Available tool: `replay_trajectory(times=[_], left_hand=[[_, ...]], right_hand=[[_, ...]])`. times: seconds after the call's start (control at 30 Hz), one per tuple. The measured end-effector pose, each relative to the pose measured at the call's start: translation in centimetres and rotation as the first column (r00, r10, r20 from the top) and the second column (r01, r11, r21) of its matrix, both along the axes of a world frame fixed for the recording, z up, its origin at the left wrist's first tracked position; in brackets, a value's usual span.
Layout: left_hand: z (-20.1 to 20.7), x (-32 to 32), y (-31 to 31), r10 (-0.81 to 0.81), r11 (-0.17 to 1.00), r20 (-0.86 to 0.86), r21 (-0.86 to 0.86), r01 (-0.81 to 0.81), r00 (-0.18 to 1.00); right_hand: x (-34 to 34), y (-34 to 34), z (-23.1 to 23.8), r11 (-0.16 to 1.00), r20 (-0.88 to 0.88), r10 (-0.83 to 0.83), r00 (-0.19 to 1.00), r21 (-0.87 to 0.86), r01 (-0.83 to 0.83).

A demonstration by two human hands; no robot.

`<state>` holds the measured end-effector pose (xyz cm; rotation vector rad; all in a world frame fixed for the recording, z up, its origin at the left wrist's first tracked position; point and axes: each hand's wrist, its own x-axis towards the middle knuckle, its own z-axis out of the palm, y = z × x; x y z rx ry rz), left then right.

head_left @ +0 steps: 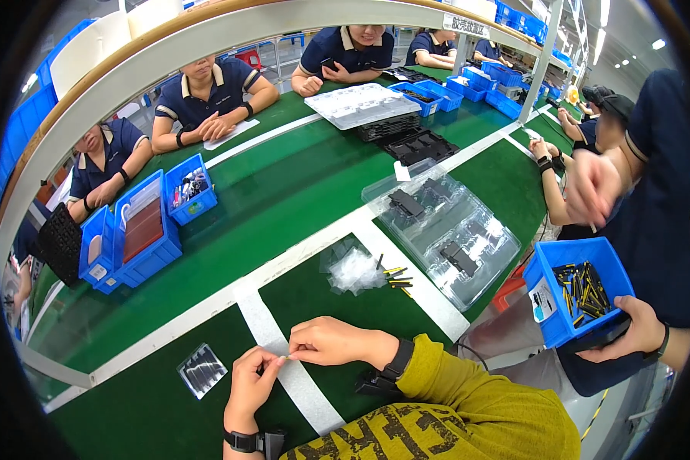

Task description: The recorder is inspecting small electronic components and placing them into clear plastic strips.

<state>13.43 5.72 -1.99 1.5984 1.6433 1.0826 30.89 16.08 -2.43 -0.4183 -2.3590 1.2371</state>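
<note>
My left hand (253, 379) and my right hand (331, 340) meet over the white strip (303, 387) on the green table. Thumb and fingers of each are pinched together, fingertips almost touching. Between them is a tiny pale thing, too small to make out. Left of my left hand lies a clear bag (202, 371) with several dark strips in it. Beyond my right hand is a heap of clear plastic bags (355, 273). Several thin black sticks with yellow parts (399, 278) lie at its right side.
On the right a standing co-worker's hand (642, 331) holds a blue bin (540, 280) of black-and-yellow sticks. Clear trays (479, 230) with black parts lie farther back. Blue bins (172, 244) stand at far left. Several people sit across the table.
</note>
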Motion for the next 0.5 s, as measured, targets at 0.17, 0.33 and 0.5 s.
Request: replay_trajectory(times=[0.17, 0.33, 0.5], left_hand=[[0.01, -0.09, -0.02, -0.015, 1.0, 0.003, -0.016, 0.015, 1.0], [-0.16, -0.02, 0.04, -0.025, 0.999, -0.019, -0.022, 0.025, 1.0], [-0.12, -0.11, 0.06, -0.053, 0.998, -0.033, -0.025, 0.052, 0.998]], right_hand=[[-0.05, 0.0, -0.11, 1.0, 0.014, 0.004, 1.0, 0.023, -0.004], [-0.07, 0.03, -0.41, 0.999, 0.015, 0.01, 1.0, 0.036, -0.01], [-0.04, 0.12, -0.65, 0.997, -0.007, 0.007, 1.0, 0.078, -0.007]])
